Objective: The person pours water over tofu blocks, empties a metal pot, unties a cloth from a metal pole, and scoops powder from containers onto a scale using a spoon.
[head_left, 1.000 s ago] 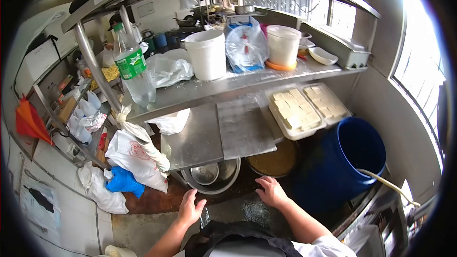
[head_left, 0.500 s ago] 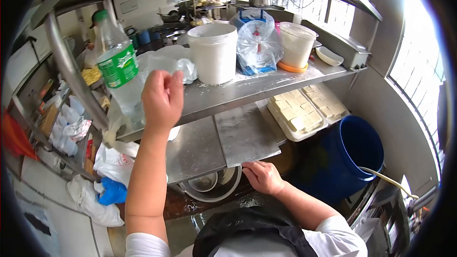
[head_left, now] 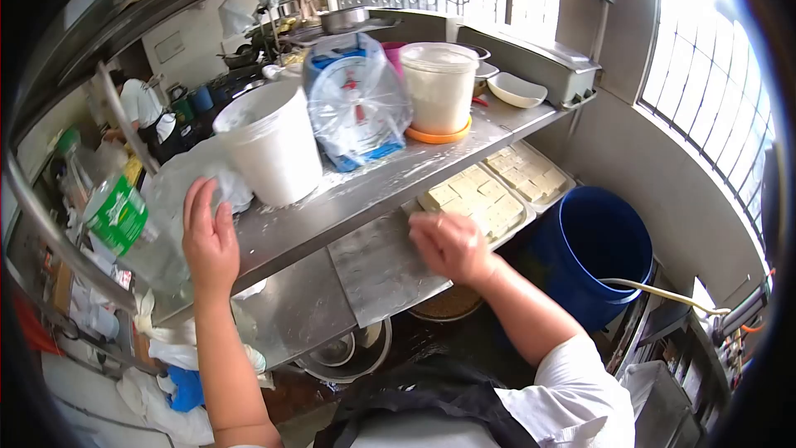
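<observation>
My left hand [head_left: 209,241] is raised at the front edge of the steel shelf [head_left: 356,199]. Its fingers are stretched out beside a crumpled clear plastic bag [head_left: 195,174], and nothing shows in it. Close by stand a clear bottle with a green label [head_left: 118,214] and a white plastic bucket [head_left: 274,145]. Slightly blurred, my right hand [head_left: 452,247] has its fingers curled inward above a flat metal sheet [head_left: 377,270] on the lower level. What those fingers hold, if anything, is hidden. Behind that hand lie trays of white tofu blocks [head_left: 473,199].
A bag-covered dial scale [head_left: 356,108] and a lidded tub of pale powder [head_left: 439,87] stand on the shelf. A blue barrel [head_left: 572,274] with a hose [head_left: 663,292] is at right. Metal bowls [head_left: 365,357] sit below. A person [head_left: 149,112] stands far back left.
My view has swung right. My left hand has gone from curled to outstretched fingers. My right hand has lifted off the metal sheet's front corner and now hovers above the sheet.
</observation>
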A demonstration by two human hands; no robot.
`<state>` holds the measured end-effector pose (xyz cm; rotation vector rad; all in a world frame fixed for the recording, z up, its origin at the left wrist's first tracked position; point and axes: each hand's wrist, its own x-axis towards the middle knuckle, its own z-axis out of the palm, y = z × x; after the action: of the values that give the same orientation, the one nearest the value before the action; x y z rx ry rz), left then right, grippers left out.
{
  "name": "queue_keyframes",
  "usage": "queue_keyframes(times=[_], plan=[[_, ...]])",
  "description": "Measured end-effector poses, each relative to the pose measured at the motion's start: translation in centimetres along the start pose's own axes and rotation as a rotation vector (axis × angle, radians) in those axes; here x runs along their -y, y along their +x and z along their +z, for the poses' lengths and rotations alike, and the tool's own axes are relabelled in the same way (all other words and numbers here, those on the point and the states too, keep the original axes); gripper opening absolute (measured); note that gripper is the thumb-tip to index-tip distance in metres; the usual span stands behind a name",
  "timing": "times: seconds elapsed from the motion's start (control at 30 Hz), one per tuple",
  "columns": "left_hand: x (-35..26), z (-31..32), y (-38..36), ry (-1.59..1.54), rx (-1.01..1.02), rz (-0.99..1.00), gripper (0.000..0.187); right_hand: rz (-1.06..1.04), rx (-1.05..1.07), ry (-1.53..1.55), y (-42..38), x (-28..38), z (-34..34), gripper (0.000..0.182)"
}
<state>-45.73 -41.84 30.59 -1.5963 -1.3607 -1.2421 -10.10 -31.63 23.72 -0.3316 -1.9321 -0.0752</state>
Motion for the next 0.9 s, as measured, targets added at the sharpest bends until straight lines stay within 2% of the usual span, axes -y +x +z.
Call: queue_keyframes(times=[0.03, 0.13, 0.17, 0.23, 0.3, 0.33, 0.4, 0.43, 0.5, 0.53, 0.57, 0.63, 0.67, 0.7, 0.77, 0.9], plan=[[0.4, 0.3, -0.1, -0.013, 0.009, 0.013, 0.028, 0.044, -0.007, -0.081, 0.7, -2.1, -1.3, 0.012], [1.4, 0.7, -1.0, 0.125, 0.223, -0.135, 0.028, 0.084, -0.275, -0.349, 4.3, -9.6, -4.3, 0.005], [1.4, 0.7, -0.9, 0.121, 0.231, -0.131, 0.028, 0.159, -0.333, -0.364, 5.5, -12.7, -5.5, 0.01], [1.4, 0.7, -0.8, 0.144, 0.317, -0.214, 0.026, 0.508, -0.37, -0.459, 9.7, -16.6, -8.1, 0.017], [1.2, 0.7, -0.6, 0.136, 0.304, -0.221, 0.023, 0.445, -0.442, -0.571, 11.9, -22.9, -9.2, 0.03], [1.2, 0.7, -0.5, 0.115, 0.297, -0.241, 0.023, 0.446, -0.441, -0.567, 13.1, -24.3, -9.3, 0.03], [0.9, 0.6, -0.4, 0.1, 0.296, -0.26, 0.023, 0.861, -0.117, -0.492, 14.9, -26.7, -8.8, 0.036], [0.7, 0.6, -0.4, 0.094, 0.267, -0.246, 0.022, 0.868, 0.038, -0.514, 15.3, -27.7, -8.1, 0.039], [0.7, 0.6, -0.5, 0.09, 0.237, -0.238, 0.022, 0.634, 0.599, -0.609, 15.4, -29.6, -6.8, 0.038], [0.8, 0.5, -0.6, 0.083, 0.235, -0.248, 0.022, 0.817, 0.263, -0.341, 14.9, -30.4, -5.1, 0.037], [0.9, 0.5, -0.7, 0.075, 0.236, -0.258, 0.022, 0.817, 0.269, -0.339, 14.9, -30.1, -4.8, 0.037], [1.0, 0.5, -0.8, 0.079, 0.227, -0.254, 0.022, 0.661, 0.159, -0.478, 15.0, -28.3, -4.9, 0.037], [1.0, 0.4, -0.9, 0.082, 0.218, -0.245, 0.022, 0.516, 0.122, -0.563, 14.8, -27.6, -5.3, 0.033], [1.1, 0.3, -0.9, 0.085, 0.221, -0.254, 0.022, 0.563, 0.174, -0.583, 15.1, -26.7, -6.2, 0.027], [1.1, 0.2, -0.9, 0.087, 0.22, -0.251, 0.022, 0.524, 0.032, -0.521, 14.6, -26.9, -7.0, 0.021], [1.1, 0.3, -0.9, 0.079, 0.238, -0.246, 0.023, 0.638, -0.136, -0.42, 14.0, -26.9, -9.4, 0.02]])
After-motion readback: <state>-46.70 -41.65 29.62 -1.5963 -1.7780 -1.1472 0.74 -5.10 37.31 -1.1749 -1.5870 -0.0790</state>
